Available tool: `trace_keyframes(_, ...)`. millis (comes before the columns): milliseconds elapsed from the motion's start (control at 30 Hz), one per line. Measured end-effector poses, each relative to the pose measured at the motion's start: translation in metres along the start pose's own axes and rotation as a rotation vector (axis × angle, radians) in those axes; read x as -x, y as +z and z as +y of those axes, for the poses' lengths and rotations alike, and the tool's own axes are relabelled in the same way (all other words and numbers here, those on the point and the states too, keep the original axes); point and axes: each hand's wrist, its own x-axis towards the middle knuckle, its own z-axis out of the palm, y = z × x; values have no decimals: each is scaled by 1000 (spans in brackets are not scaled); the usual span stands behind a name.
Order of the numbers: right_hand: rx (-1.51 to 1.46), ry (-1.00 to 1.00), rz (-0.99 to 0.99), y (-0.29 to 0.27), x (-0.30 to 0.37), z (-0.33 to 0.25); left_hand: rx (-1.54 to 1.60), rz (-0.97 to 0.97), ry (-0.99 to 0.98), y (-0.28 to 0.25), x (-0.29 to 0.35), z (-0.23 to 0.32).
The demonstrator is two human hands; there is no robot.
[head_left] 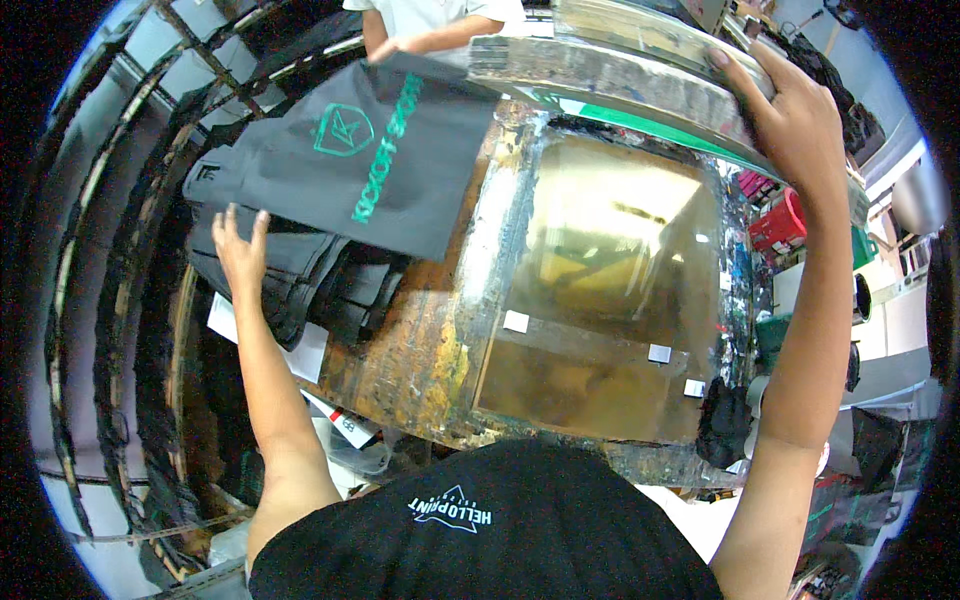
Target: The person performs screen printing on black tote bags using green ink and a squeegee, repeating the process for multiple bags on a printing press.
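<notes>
My right hand [800, 115] is wrapped around the edge of a raised wooden screen-printing frame [610, 85], which is tilted up at the far side. A green strip shows along its underside. Below it lies a glossy brown printing board [590, 385] with several small white squares stuck on it. My left hand [240, 250] is open, fingers spread, beside a stack of black fabric bags [285, 270]; whether it touches them I cannot tell. A black bag with green print [400, 190] hangs over that stack, its far edge by a co-worker's hand [390, 48].
The worktable [400, 350] is wooden and paint-stained. Curved-looking dark racks [110, 300] line the left side. A red container [778, 222] stands to the right, near a crumpled black cloth [725, 420]. White paper [308, 350] sticks out under the stack. The co-worker stands across the table.
</notes>
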Motion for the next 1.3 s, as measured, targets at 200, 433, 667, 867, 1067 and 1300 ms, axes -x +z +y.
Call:
trace_keyframes(200, 33, -52, 40, 8, -9, 23, -132, -414, 167, -48, 77, 53)
trace_keyframes(433, -43, -11, 27, 5, 2, 5, -19, -314, 171, -57, 75, 66)
trace_keyframes(667, 32, -63, 27, -3, 9, -6, 24, -48, 600, -59, 50, 125)
trace_keyframes(867, 79, -117, 62, 1, 14, 0, 324, -332, 677, -31, 131, 265)
trace_keyframes(1067, -8, -60, -52, -10, 19, -10, 361, -742, 705, 9, 244, 345)
trace_keyframes(1300, 15, -27, -182, -10, 18, -14, 221, -843, 770, -5, 262, 325)
